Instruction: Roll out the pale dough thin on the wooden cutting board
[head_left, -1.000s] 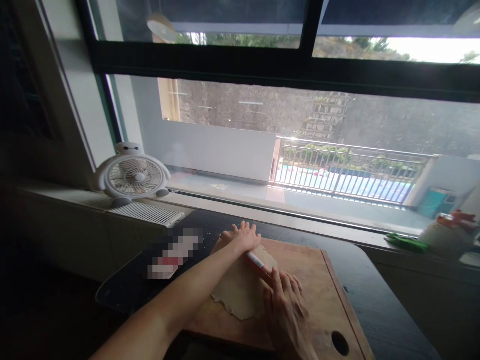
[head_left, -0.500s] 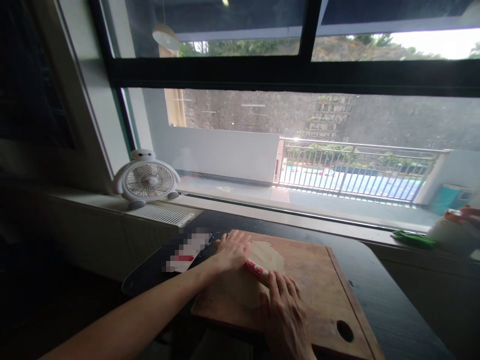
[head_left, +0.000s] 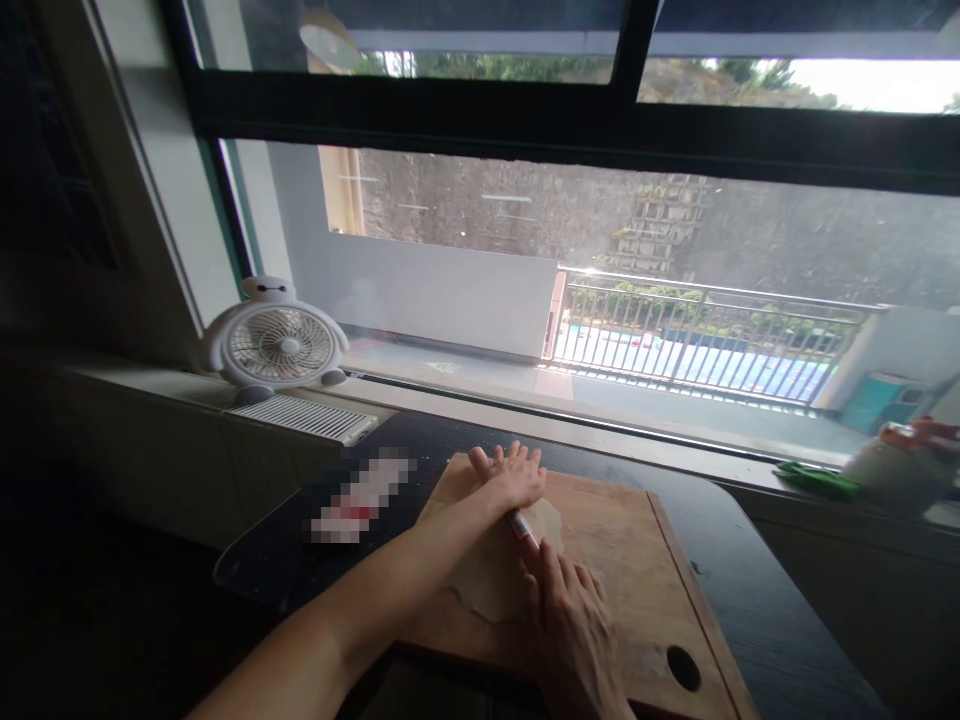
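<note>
On the wooden board (head_left: 619, 545) lies a thin sheet of pale dough (head_left: 487, 585) with uneven edges. A rolling pin (head_left: 523, 527) with red and white on its middle rests slantwise across the dough. My left hand (head_left: 520, 474) lies flat over the pin's far part, fingers spread and pointing forward, with the pin's rounded end showing to its left. At the near end, my right hand (head_left: 574, 605) rests on the pin with its fingers stretched out. The hands and left forearm hide parts of the pin and dough.
The board sits on a dark table (head_left: 757, 580) by a window. A blurred-out flat item (head_left: 360, 500) lies left of the board. A white fan (head_left: 277, 345) stands on the ledge at left; a green cloth (head_left: 816, 480) and a pale container (head_left: 892, 460) are at right.
My left hand has moved right and slightly forward over the pin, uncovering its far end. The pin has turned, showing less of its red pattern. My right hand stays at the near end.
</note>
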